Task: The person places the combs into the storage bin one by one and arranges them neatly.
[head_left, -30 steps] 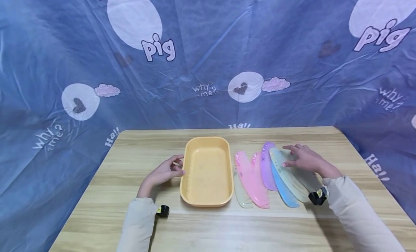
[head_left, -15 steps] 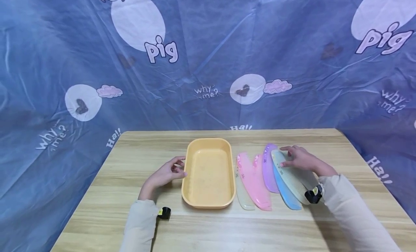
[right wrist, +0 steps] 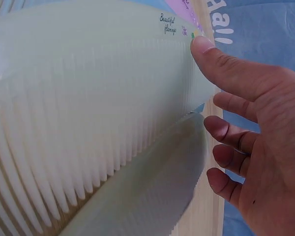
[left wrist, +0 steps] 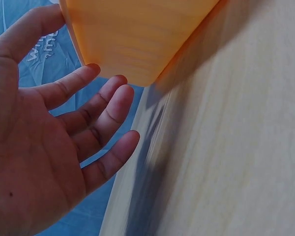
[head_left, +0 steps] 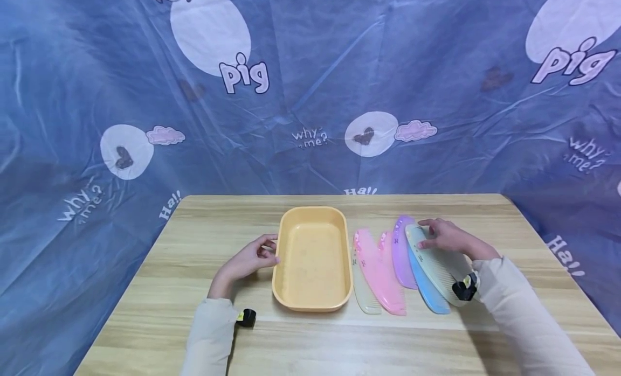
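The yellow tray (head_left: 278, 290) stands mid-table with nothing in it. At its left side, my left hand (head_left: 248, 259) touches the rim with thumb and index finger spread apart; the other fingers bend loosely in the left wrist view. Right of the tray lies an overlapping row of combs: pale green (head_left: 364, 292), two pink (head_left: 375, 273), purple (head_left: 401, 257) and blue (head_left: 429, 291). My right hand (head_left: 451, 238) pinches the end of the pale green comb (right wrist: 103, 69) topmost there, thumb on its face and index finger at its edge. Another pale comb (right wrist: 152, 177) shows beneath it.
The wooden table (head_left: 291, 349) reaches back to a blue printed cloth (head_left: 291, 96) hanging behind and at both sides. A black wrist camera sits on each wrist, the right one (head_left: 464, 287) overlapping the combs' lower ends in the head view.
My right hand has shifted slightly left along the pale green comb's end, its index finger coming closer to the comb. The left hand and tray stay put; the head view has shifted a little.
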Motion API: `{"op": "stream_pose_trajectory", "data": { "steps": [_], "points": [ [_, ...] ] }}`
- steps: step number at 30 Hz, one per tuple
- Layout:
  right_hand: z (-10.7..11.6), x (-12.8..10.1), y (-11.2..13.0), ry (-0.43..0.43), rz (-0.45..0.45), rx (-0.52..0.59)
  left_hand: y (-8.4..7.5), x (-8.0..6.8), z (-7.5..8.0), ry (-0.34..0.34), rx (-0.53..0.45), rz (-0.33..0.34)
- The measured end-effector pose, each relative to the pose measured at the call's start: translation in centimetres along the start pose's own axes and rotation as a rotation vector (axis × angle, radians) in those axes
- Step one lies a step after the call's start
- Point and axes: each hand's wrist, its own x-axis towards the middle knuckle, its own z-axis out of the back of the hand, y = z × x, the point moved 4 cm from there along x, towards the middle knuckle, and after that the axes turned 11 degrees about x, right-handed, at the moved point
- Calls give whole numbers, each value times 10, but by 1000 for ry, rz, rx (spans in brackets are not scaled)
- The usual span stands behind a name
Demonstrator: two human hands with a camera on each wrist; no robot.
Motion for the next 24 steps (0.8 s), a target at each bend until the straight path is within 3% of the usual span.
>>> {"op": "stream_pose_trajectory", "data": {
  "steps": [18,24],
  "points": [
    [-3,5,-5,56,-55,156,0,0,1,9,15,1],
    [-1,5,-8,33,-74,185,2,-1,0,9,24,7]
  ]
}}
